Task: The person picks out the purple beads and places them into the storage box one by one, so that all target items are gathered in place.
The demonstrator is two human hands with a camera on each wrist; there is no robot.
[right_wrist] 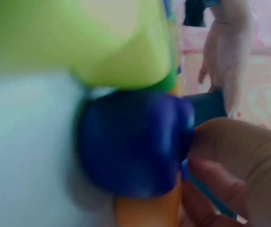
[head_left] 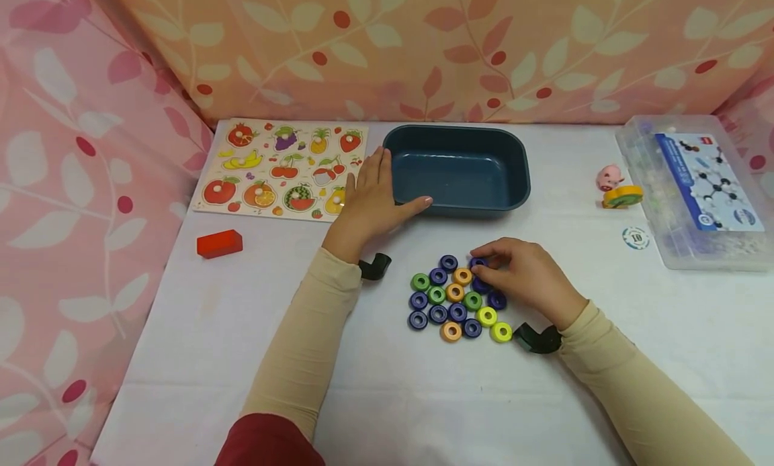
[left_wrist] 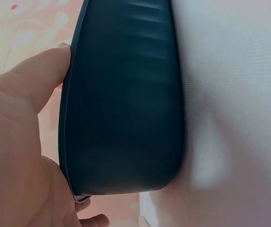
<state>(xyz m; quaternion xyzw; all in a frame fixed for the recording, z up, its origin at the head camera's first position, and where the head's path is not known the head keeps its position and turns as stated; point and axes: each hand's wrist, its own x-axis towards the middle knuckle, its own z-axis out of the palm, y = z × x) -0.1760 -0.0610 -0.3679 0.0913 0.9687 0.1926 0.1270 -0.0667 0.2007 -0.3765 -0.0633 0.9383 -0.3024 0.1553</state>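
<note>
A dark teal plastic tub [head_left: 456, 207] stands at the back middle of the table. My left hand [head_left: 373, 201] rests at its front-left corner, fingers straight along the left end and thumb touching the front rim; in the left wrist view the thumb lies on the rim of the tub [left_wrist: 121, 118]. A cluster of small rings in dark blue, green, orange and yellow lies flat in front of the tub. At its back-right edge my right hand [head_left: 529, 274] pinches a dark blue ring [head_left: 478, 263] between thumb and fingers. Close up, the right wrist view shows a blurred dark blue ring [right_wrist: 126, 142].
A fruit puzzle board [head_left: 272, 174] lies back left, with a red block [head_left: 220, 244] in front of it. To the right are a pink pig toy [head_left: 609, 177], a yellow-green toy piece [head_left: 623, 197], a round chip marked 10 [head_left: 635, 238] and a clear plastic case [head_left: 695, 251].
</note>
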